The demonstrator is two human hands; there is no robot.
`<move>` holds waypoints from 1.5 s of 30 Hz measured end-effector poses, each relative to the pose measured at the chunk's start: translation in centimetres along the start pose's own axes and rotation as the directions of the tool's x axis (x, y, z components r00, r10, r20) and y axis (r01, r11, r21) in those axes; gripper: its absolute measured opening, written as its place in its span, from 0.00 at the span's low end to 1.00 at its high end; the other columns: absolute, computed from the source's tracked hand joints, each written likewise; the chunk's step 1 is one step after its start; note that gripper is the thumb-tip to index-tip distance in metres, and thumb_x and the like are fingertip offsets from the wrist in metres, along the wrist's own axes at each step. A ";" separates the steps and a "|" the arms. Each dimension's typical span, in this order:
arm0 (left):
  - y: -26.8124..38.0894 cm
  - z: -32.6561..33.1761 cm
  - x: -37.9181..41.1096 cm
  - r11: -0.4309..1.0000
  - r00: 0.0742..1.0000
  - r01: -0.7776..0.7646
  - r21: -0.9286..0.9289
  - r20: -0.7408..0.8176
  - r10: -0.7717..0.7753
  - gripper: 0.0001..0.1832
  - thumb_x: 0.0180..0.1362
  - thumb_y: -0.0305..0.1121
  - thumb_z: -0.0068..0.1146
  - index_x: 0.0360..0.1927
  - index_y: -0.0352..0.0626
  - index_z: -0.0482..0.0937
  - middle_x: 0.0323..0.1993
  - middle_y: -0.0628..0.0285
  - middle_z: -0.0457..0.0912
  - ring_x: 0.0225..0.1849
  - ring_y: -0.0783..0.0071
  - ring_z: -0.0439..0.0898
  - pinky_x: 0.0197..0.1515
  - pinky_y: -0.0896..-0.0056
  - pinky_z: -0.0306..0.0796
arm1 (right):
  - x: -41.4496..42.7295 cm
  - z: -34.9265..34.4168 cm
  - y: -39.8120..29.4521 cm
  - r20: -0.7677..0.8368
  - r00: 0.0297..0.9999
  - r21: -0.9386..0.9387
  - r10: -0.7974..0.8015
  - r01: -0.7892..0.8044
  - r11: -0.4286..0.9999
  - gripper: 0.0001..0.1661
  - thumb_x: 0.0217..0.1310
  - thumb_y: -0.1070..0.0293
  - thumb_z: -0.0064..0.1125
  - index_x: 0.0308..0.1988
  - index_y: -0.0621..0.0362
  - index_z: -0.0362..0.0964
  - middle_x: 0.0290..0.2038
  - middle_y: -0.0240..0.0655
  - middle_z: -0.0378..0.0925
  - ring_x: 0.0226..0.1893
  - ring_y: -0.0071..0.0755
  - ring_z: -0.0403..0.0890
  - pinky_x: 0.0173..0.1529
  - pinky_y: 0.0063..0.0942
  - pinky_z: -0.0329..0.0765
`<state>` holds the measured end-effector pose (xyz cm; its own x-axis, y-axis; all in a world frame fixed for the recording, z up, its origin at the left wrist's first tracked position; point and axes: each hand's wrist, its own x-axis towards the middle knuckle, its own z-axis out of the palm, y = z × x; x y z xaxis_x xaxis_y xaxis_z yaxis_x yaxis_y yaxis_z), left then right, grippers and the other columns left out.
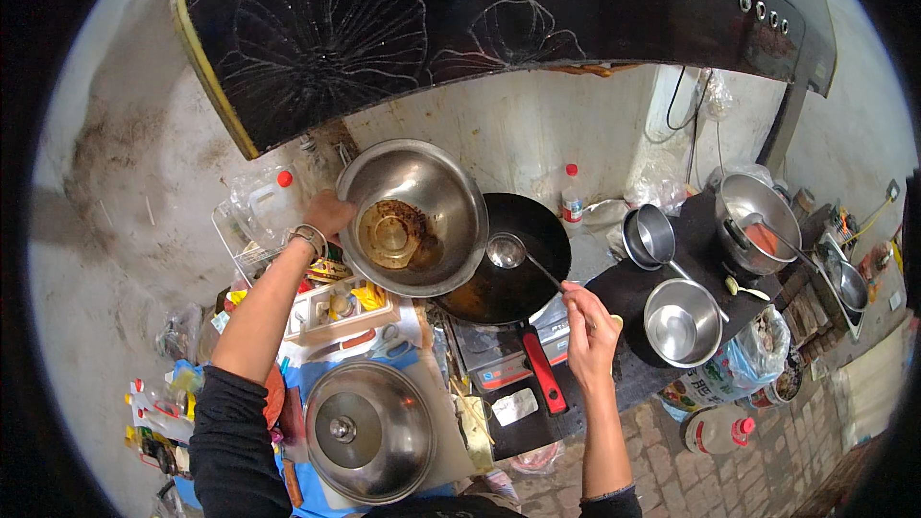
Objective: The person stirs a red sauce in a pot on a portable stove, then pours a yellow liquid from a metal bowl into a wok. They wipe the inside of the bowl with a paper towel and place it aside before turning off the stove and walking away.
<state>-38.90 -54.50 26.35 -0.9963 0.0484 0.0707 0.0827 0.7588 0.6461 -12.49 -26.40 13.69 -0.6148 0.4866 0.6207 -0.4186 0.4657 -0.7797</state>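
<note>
My left hand (331, 217) grips the left rim of a large stainless steel basin (446, 194), which is tilted towards me. Some oily brown liquid with dark bits (403, 237) lies in its bottom. The basin overlaps the left part of a black wok (540, 237), whose red and black handle (540, 367) points towards me. In my right hand (593, 334) is the handle of a metal ladle (506, 251). The ladle's bowl is over the wok, close to the basin's right rim; whether it touches the wok cannot be told. A brownish film shows on the wok's lower left inside.
A domed pot lid (396, 432) lies at the front left, near a divided seasoning box (345, 306). To the right stand a steel pot (682, 320), smaller pans (653, 234) and a steel bowl (755, 201) with a ladle. A black range hood (432, 29) overhangs the back.
</note>
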 end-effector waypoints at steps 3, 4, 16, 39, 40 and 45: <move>0.0 0.0 0.0 0.986 0.994 -0.104 0.129 -0.001 0.105 0.19 0.43 0.32 0.50 0.25 0.17 0.74 0.25 0.37 0.78 0.24 0.45 0.80 0.18 0.55 0.77 | -0.4 -0.6 -1.0 0.033 0.999 0.031 0.002 -0.003 1.000 0.08 0.58 0.83 0.46 0.37 0.70 0.72 0.41 0.43 0.77 0.38 0.27 0.77 0.42 0.21 0.73; 0.0 0.0 -0.1 0.991 0.996 -0.085 0.107 -0.009 0.087 0.19 0.43 0.32 0.50 0.25 0.17 0.74 0.25 0.37 0.78 0.24 0.45 0.80 0.18 0.55 0.77 | -0.4 -0.8 -1.1 0.046 0.999 0.044 -0.005 0.003 0.999 0.08 0.58 0.83 0.45 0.37 0.70 0.72 0.41 0.43 0.77 0.38 0.28 0.77 0.44 0.22 0.74; 0.1 -0.2 -1.2 0.992 0.998 -0.067 0.103 0.008 0.066 0.19 0.42 0.32 0.51 0.31 0.20 0.76 0.29 0.37 0.79 0.27 0.47 0.81 0.20 0.56 0.78 | 4.6 2.1 3.5 -0.060 0.998 0.239 0.001 0.013 0.971 0.10 0.62 0.80 0.44 0.41 0.70 0.71 0.45 0.43 0.75 0.45 0.31 0.75 0.50 0.29 0.75; -4.6 3.1 -2.4 0.935 0.942 -0.202 0.292 -0.205 0.268 0.19 0.45 0.40 0.50 0.20 0.29 0.77 0.19 0.37 0.76 0.28 0.47 0.80 0.33 0.56 0.73 | 4.5 9.2 2.1 0.022 0.989 0.172 0.148 -0.149 0.974 0.08 0.57 0.72 0.53 0.34 0.66 0.73 0.21 0.38 0.75 0.21 0.21 0.74 0.28 0.22 0.71; -3.4 3.9 -2.8 0.984 0.982 -0.119 0.136 -0.131 0.137 0.18 0.44 0.39 0.51 0.22 0.28 0.78 0.20 0.38 0.77 0.30 0.48 0.80 0.35 0.56 0.72 | 5.0 9.0 2.8 -0.022 0.994 0.107 0.110 -0.107 0.988 0.08 0.57 0.71 0.54 0.33 0.66 0.73 0.19 0.41 0.74 0.19 0.24 0.74 0.27 0.24 0.71; -7.4 5.2 -2.1 0.993 0.985 0.052 -0.103 -0.161 -0.068 0.19 0.40 0.38 0.54 0.27 0.27 0.78 0.23 0.40 0.79 0.33 0.49 0.81 0.37 0.60 0.71 | 4.9 9.7 2.4 0.044 0.974 0.157 0.224 -0.228 0.961 0.12 0.56 0.68 0.56 0.31 0.69 0.72 0.17 0.42 0.74 0.20 0.28 0.77 0.28 0.26 0.72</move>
<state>-37.53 -56.84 17.41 -0.9830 -0.1083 0.1480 0.0331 0.6890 0.7240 -23.00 -30.08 14.01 -0.7213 0.5457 0.4265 -0.3673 0.2206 -0.9036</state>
